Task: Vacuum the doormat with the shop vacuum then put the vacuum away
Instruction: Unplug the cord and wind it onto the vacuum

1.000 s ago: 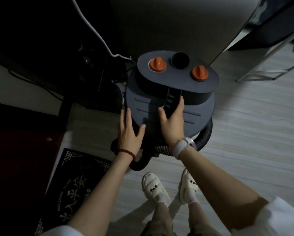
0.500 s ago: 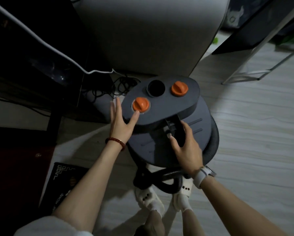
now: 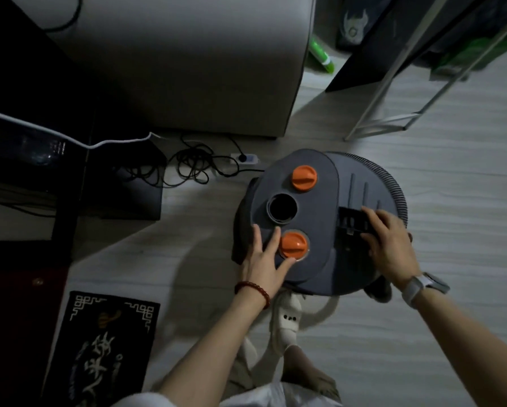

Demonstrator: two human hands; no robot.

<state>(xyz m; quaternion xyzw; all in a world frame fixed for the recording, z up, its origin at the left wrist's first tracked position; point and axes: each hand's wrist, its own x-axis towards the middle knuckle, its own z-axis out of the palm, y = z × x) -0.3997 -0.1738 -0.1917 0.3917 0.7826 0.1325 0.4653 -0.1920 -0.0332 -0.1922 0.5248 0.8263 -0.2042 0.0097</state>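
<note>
Grey vacuum (image 3: 319,224) on the floor beside the doormat (image 3: 105,348): left hand (image 3: 265,259) flat on its lid, fingers straight; right hand (image 3: 388,245) curled over the handle (image 3: 350,224), so I should steer slowly, minding the hose (image 3: 393,186).

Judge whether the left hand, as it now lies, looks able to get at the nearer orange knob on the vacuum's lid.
Probably yes. The left hand already rests flat on the vacuum lid right beside the nearer orange knob, with nothing between them.
</note>
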